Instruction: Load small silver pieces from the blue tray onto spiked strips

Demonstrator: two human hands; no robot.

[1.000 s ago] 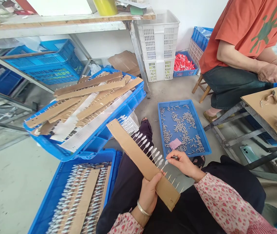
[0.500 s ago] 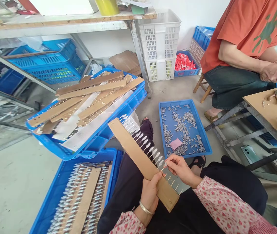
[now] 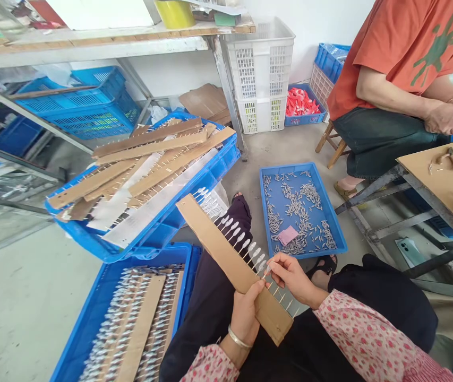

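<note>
Currently, the left hand point(image 3: 246, 314) grips a cardboard strip point(image 3: 226, 250) above the lap point(image 3: 207, 302), while the right hand point(image 3: 293, 277) pinches a grey piece point(image 3: 267, 269) at the row of sticks point(image 3: 289, 305) along its right edge; loose pieces point(image 3: 274, 223) line the blue tray's point(image 3: 329, 209) left edge.

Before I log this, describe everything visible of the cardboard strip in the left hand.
The cardboard strip is brown, long and narrow, with a mark near each end. Thin pale sticks project from one long edge; most carry pointed grey-white pieces, the last few at the lower end are bare. It slants from upper left to lower right over the dark trousers. The left hand grips it below its middle; the right hand pinches a piece on one stick.
</note>
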